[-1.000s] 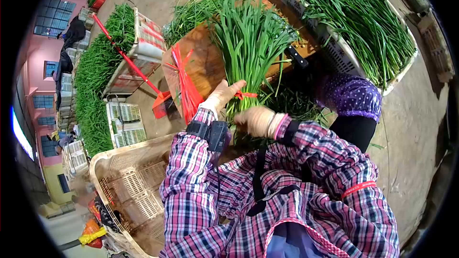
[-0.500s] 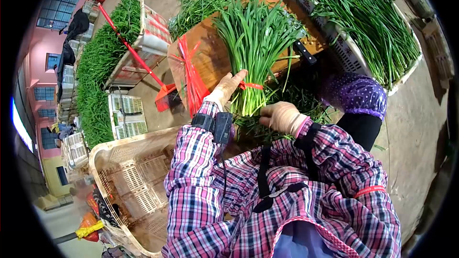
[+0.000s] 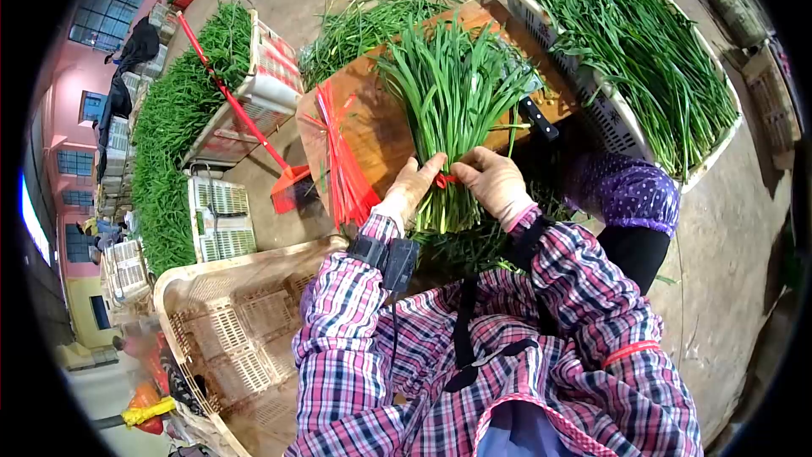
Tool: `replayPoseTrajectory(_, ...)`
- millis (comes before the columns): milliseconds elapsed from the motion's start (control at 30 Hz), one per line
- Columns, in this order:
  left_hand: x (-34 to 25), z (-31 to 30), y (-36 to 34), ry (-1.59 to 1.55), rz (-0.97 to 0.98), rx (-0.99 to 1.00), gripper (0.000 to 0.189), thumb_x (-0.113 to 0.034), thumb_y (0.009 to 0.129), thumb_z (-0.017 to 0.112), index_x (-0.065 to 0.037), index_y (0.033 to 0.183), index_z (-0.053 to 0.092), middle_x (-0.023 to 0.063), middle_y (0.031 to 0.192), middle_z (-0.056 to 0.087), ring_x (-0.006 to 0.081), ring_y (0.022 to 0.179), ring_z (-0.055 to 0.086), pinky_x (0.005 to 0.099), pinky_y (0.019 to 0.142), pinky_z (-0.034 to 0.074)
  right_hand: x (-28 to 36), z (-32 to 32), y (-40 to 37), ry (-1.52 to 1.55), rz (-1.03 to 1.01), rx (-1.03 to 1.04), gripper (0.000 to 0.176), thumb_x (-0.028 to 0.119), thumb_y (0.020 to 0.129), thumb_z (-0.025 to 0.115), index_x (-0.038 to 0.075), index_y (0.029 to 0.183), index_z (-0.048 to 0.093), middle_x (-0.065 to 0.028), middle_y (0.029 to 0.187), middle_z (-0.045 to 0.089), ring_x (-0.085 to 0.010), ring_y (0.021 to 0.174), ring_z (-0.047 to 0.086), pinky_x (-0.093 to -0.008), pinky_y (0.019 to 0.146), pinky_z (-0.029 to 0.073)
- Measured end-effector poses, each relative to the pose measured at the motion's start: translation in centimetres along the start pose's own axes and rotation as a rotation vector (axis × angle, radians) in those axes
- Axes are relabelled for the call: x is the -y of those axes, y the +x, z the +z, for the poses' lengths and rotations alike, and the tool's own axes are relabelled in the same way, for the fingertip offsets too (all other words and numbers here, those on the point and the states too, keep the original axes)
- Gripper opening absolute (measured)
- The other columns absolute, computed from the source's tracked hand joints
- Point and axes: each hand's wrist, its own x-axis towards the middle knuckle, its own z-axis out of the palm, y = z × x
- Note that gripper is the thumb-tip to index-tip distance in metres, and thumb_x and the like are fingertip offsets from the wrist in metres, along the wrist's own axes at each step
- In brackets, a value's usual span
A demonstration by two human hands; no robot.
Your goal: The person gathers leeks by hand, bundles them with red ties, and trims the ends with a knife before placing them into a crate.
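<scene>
A bundle of long green leafy stalks (image 3: pixel 452 89) lies on a wooden board (image 3: pixel 372 131), its pale cut ends toward me. A red tie (image 3: pixel 444 178) crosses the bundle near those ends. My left hand (image 3: pixel 414 186) is at the bundle's left side, its fingertips closed on the red tie. At the right side, my right hand (image 3: pixel 492 184) pinches the tie with thumb and finger. Red strips (image 3: pixel 345 165) lie on the board left of the bundle. A knife with a black handle (image 3: pixel 539 118) rests on the board's right part.
A crate of green stalks (image 3: pixel 626 110) stands at the upper right, another crate (image 3: pixel 271 76) at the left. A shallow beige basket (image 3: pixel 194 271) sits at the lower left. A red long-handled tool (image 3: pixel 245 118) leans near the left crate. Loose stalks (image 3: pixel 372 30) lie behind the board.
My right hand has moved up from the stalk ends to the red tie. My left hand has shifted down and right onto it. The view has shifted slightly.
</scene>
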Motion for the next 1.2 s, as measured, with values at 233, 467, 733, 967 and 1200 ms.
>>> replayPoseTrajectory(233, 3.9, 0.3, 4.0, 0.201, 0.122, -0.169, 0.087, -0.052, 0.079, 0.062, 0.005, 0.137, 0.031, 0.0244, 0.133, 0.046, 0.0325, 0.125, 0.044, 0.0367, 0.101, 0.035, 0.0, 0.6, 0.3, -0.142, -0.015, -0.043, 0.027, 0.035, 0.083, 0.065, 0.008, 0.09, 0.063, -0.0124, 0.079, 0.066, -0.0263, 0.077, 0.064, -0.0368, 0.071, 0.049)
replayPoseTrajectory(467, 3.1, -0.3, 5.0, -0.047, 0.265, -0.163, 0.085, -0.039, 0.08, 0.068, 0.004, 0.14, 0.026, 0.0172, 0.134, 0.047, 0.0254, 0.123, 0.043, 0.0316, 0.102, 0.033, -6.7, -1.7, 0.0, 0.735, 0.314, -0.098, 0.01, 0.015, 0.09, 0.057, 0.007, 0.094, 0.06, -0.001, 0.067, 0.056, -0.0095, 0.049, 0.048, -0.0226, 0.044, 0.04)
replayPoseTrajectory(733, -0.7, 0.5, 0.6, -0.131, 0.104, -0.116, 0.075, -0.043, 0.081, 0.066, -0.001, 0.136, 0.039, 0.0125, 0.129, 0.05, 0.0234, 0.116, 0.044, 0.034, 0.099, 0.032, -3.8, -1.5, -3.3, -0.252, -0.19, 0.228, 0.049, 0.027, 0.08, 0.065, 0.011, 0.124, 0.051, -0.0157, 0.09, 0.065, -0.0337, 0.085, 0.062, -0.0412, 0.073, 0.049)
replayPoseTrajectory(967, 1.4, -0.2, 3.4, -0.197, 0.167, -0.099, 0.063, -0.033, 0.081, 0.07, -0.002, 0.129, 0.044, 0.0092, 0.118, 0.057, 0.0193, 0.103, 0.052, 0.0312, 0.09, 0.039, -3.3, -0.7, -3.3, -0.65, -0.316, 0.351, 0.026, 0.035, 0.085, 0.058, 0.01, 0.093, 0.06, -0.0116, 0.078, 0.066, -0.0314, 0.078, 0.064, -0.0451, 0.066, 0.049)
replayPoseTrajectory(1200, 0.2, 0.1, 1.6, -0.145, 0.152, -0.096, 0.075, -0.046, 0.08, 0.067, 0.001, 0.133, 0.042, 0.0122, 0.127, 0.051, 0.0228, 0.116, 0.044, 0.0337, 0.101, 0.029, -3.6, 0.8, -6.2, -0.955, -0.506, 1.006, 0.021, 0.023, 0.079, 0.061, 0.014, 0.095, 0.071, -0.0094, 0.088, 0.069, -0.0268, 0.082, 0.067, -0.0394, 0.067, 0.053)
